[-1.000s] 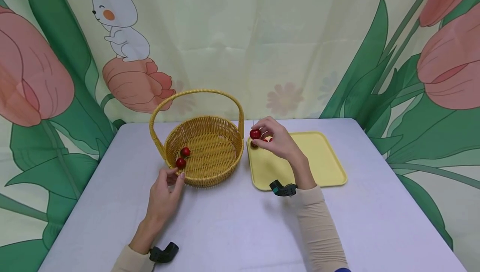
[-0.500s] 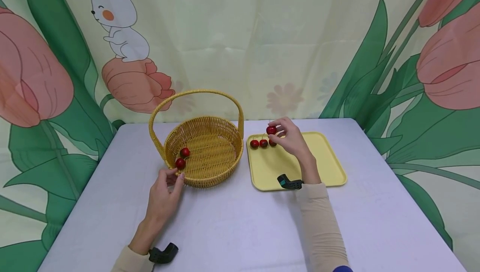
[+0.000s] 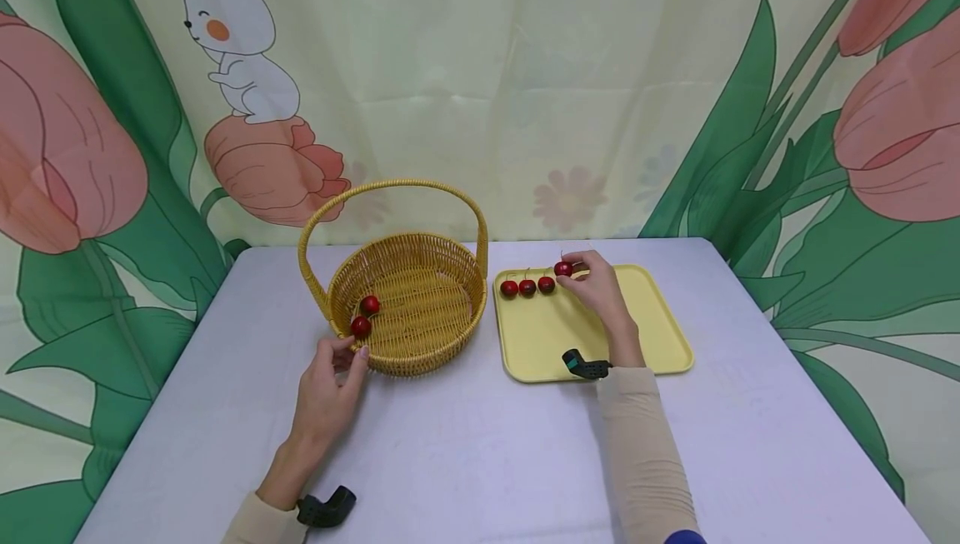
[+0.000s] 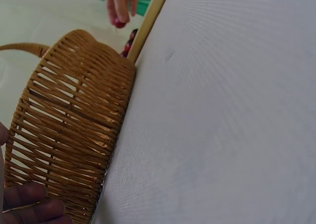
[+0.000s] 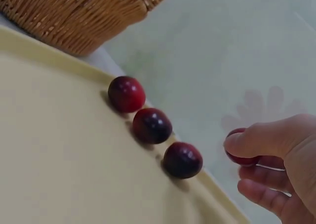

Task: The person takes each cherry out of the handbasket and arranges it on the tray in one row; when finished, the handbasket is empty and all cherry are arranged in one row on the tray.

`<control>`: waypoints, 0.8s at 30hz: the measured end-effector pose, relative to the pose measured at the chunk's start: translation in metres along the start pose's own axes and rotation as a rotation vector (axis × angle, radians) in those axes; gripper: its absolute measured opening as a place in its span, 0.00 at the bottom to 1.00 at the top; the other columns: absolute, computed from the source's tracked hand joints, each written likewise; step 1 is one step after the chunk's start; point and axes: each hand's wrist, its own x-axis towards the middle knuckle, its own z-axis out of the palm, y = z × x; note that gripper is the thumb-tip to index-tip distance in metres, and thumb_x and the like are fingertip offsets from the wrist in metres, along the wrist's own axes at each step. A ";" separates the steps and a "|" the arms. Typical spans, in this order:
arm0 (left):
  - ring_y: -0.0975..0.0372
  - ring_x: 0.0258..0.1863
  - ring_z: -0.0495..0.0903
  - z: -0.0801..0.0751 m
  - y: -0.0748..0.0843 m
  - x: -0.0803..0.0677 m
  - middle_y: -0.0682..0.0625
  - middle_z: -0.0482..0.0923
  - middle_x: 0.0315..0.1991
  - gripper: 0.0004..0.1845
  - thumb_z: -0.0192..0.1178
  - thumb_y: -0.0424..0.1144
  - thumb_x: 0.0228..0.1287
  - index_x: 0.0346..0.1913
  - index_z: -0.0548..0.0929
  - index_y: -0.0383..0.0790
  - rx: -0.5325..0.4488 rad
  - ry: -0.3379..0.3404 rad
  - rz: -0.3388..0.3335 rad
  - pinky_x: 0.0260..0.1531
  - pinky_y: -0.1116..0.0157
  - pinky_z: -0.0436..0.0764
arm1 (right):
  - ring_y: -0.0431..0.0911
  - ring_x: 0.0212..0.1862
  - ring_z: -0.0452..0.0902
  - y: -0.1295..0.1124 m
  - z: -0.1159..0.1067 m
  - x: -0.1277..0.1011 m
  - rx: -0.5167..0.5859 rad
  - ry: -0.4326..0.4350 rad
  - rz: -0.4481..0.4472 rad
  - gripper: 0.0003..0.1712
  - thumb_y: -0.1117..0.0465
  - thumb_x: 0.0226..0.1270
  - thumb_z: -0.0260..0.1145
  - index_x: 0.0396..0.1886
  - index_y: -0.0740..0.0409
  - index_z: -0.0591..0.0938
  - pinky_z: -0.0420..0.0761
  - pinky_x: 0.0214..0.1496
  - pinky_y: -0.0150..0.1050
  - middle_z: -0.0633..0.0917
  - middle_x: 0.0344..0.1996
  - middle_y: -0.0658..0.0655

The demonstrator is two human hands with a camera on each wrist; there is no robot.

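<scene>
Centrally, cherries: six small red cherries; three line the yellow plastic tray (image 3: pixel 637 344), two lie in the woven wicker basket (image 3: pixel 442 344).
Right hand (image 3: pixel 600 286): pinches the sixth cherry (image 3: pixel 563 269).
Left hand (image 3: pixel 330 390): fingertips press the basket wall.

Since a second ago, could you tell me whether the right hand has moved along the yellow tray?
Yes. The right hand, pinching a cherry, has moved away from the basket and along the tray's far edge, past the three cherries lying there.

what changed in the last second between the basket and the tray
The right hand carried a cherry rightward along the tray, past the three cherries in a row, and lowered it at the row's end, still pinching it. The left hand stayed on the basket, two cherries inside.
</scene>
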 end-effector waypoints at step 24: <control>0.55 0.40 0.82 0.000 -0.001 0.000 0.45 0.80 0.40 0.19 0.58 0.45 0.73 0.56 0.74 0.33 0.004 0.005 0.009 0.32 0.70 0.81 | 0.60 0.56 0.79 0.028 0.008 0.001 -0.120 -0.063 0.103 0.26 0.61 0.66 0.69 0.62 0.68 0.77 0.78 0.60 0.53 0.82 0.54 0.69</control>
